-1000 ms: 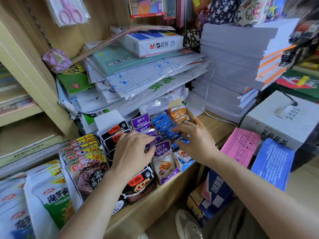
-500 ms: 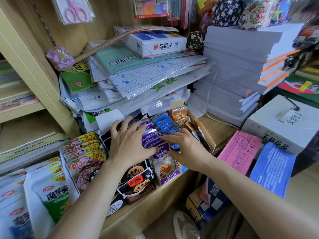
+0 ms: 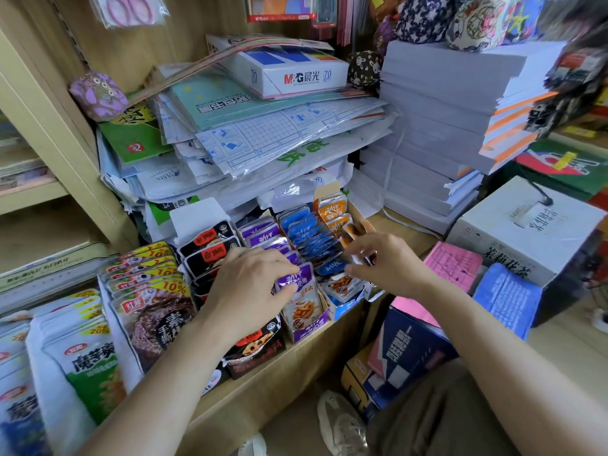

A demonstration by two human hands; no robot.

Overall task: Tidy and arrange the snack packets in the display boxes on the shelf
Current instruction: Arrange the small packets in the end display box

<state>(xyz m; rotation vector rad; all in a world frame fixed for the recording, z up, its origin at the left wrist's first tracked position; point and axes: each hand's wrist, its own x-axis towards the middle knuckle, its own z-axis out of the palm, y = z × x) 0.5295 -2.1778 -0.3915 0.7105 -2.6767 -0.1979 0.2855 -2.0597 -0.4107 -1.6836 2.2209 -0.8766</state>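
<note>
Purple snack packets [image 3: 263, 232] in a display box [image 3: 308, 328] are half hidden under the left hand [image 3: 250, 287], which pinches the front 1; at its 3 o'clock the right hand [image 3: 393, 265] pinches a small, blurred packet [image 3: 362, 259].

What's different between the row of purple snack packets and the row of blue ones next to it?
The purple snack packets sit left of the blue snack packets. The left hand covers much of the purple row, its thumb on the front packet; the blue row shows almost whole. The purple row's front packet stands upright, while the front blue ones lean askew. Both fill neighbouring cardboard display boxes.
</note>
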